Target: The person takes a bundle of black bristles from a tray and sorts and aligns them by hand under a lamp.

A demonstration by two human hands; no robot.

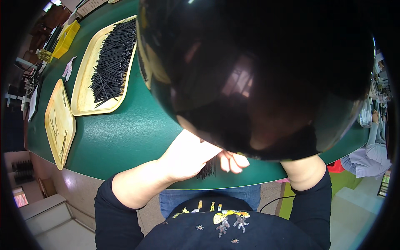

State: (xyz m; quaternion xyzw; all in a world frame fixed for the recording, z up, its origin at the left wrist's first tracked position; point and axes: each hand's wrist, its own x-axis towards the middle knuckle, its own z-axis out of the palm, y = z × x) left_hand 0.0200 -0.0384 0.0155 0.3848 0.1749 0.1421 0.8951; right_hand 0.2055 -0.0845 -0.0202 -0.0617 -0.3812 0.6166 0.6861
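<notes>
My left hand (pixel 187 158) is curled tight round a bundle of thin black sticks (pixel 207 170) at the green table (pixel 125 133) edge; they could slip off. My right hand (pixel 234 161) is half hidden by a dark blob, grip unclear.

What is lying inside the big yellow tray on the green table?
The big yellow tray holds a heap of thin black sticks. Its right edge runs behind a dark round object, so what lies there is hidden.
</notes>
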